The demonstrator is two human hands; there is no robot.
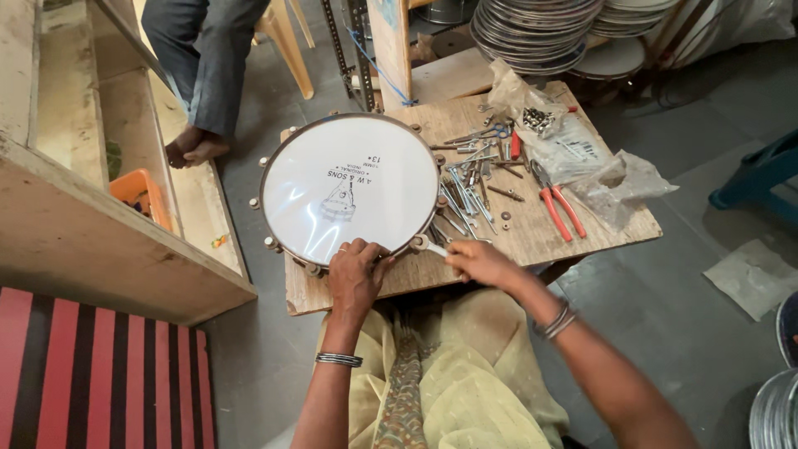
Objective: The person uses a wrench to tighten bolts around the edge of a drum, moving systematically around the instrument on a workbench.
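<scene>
My left hand (356,273) lies flat-ish on the near rim of the frame drum (349,188), fingers (372,258) curled over the hoop and pressing down, not wrapped around anything else. My right hand (482,262) is closed on a small metal tool (435,248), its tip at a lug on the hoop's right near edge; what kind of tool it is I cannot tell, it is mostly hidden in my grip. The drum lies head-up on the left part of the wooden worktop (598,229), its near edge close to the worktop's front edge. Just right of it lies a scatter of loose bolts and rods (470,187), then red-handled pliers (555,208) and clear plastic bags of hardware (582,158). Stacked metal hoops (532,29) are at the back; another person's bare foot (195,145) rests on the step to the left. Risks, as I judge them: the tool could slip off the lug if I bear down at an angle, and jab the white skin or my left knuckles, which are near. Uneven tightening on one side could tilt the hoop. The drum may slide toward me if my left hand eases. My elbow could sweep the loose bolts off the worktop.
</scene>
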